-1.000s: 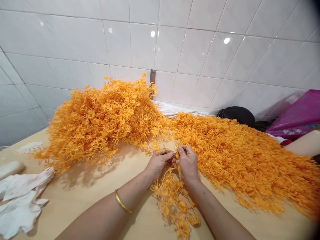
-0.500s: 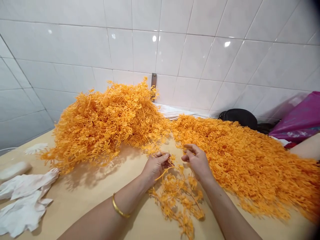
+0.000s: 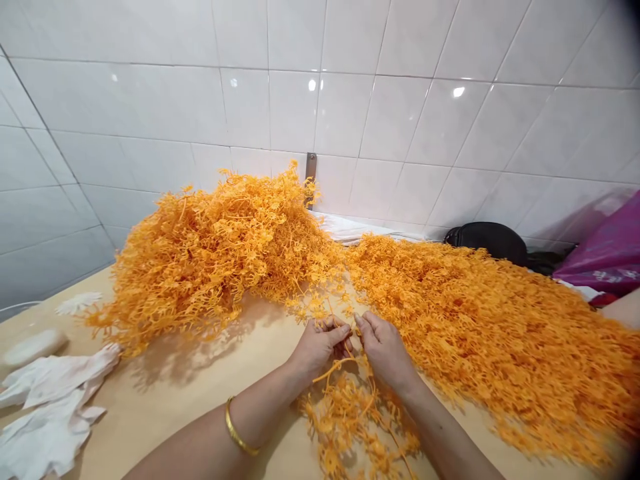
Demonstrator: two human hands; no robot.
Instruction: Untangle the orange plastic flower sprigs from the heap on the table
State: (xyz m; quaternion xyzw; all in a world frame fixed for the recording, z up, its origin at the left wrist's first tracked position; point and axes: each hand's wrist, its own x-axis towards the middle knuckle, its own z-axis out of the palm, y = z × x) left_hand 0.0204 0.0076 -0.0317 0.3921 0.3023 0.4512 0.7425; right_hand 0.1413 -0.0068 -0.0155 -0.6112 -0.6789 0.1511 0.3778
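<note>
Between my two arms an orange artificial plant sprig [image 3: 345, 413] with many small leafy florets hangs down over the table. Its thin stem passes through the closed fingers of my left hand [image 3: 317, 347], thumb pressed on the index finger. My right hand [image 3: 383, 347] is right beside it, thumb and index finger pinched together at the sprig's upper stem. The fingertips of both hands nearly meet. A gold bangle [image 3: 237, 430] circles my left wrist. Just beyond my hands lie loose orange bits at the foot of a tall heap of orange sprigs [image 3: 215, 247].
A wide, flatter pile of orange pieces [image 3: 500, 333] spreads along the right. White gloves [image 3: 55, 393] and a pale oval object [image 3: 35, 347] lie at the left on the tan table [image 3: 200, 407]. At the back right are a black case [image 3: 493, 240] and a purple bag [image 3: 603, 250] against the tiled wall.
My right hand has moved down and left, from hovering apart with curled fingers to pinching next to my left hand. The view has shifted slightly.
</note>
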